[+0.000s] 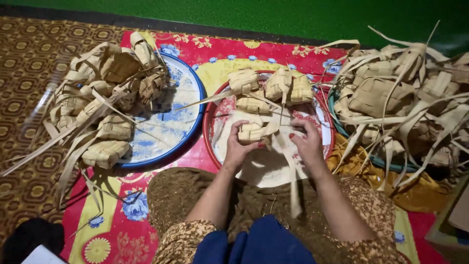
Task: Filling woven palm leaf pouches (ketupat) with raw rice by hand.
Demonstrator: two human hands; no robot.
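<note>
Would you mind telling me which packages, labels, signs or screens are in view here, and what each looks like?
No labels, signs or screens show.
Cardboard box: bottom right corner, brown, only partly in view.
White sheet or packet: bottom left corner, flat, too little showing to tell which.

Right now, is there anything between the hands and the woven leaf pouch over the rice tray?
Nothing visible stands between them. The left hand already holds the woven leaf pouch, and the right hand grips its loose leaf strip, above the rice in the red-rimmed tray.
</note>
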